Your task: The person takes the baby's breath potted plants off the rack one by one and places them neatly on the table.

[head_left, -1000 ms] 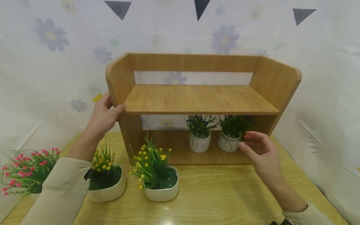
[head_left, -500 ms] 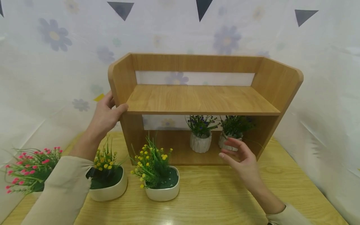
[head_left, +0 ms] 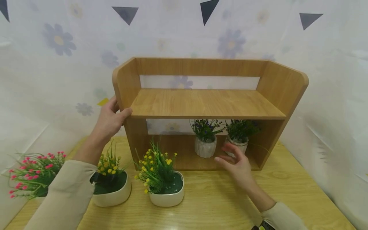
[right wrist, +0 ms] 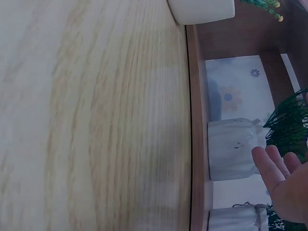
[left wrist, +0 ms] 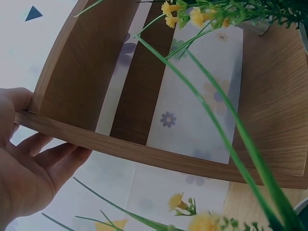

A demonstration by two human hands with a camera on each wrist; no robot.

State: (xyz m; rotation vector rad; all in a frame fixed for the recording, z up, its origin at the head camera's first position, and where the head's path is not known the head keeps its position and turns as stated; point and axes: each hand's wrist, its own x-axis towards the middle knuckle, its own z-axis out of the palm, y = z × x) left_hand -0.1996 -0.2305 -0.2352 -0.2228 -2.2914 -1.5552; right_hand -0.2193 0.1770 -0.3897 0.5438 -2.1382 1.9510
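Two yellow-flower pots [head_left: 166, 188] front of shelf [head_left: 201, 102], left.

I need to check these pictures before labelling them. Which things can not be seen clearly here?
- Head view: the left hand fingers are hidden behind the shelf side panel.
- Head view: the right hand covers part of the right white pot.
- Right wrist view: the frame edge cuts off most of that hand.
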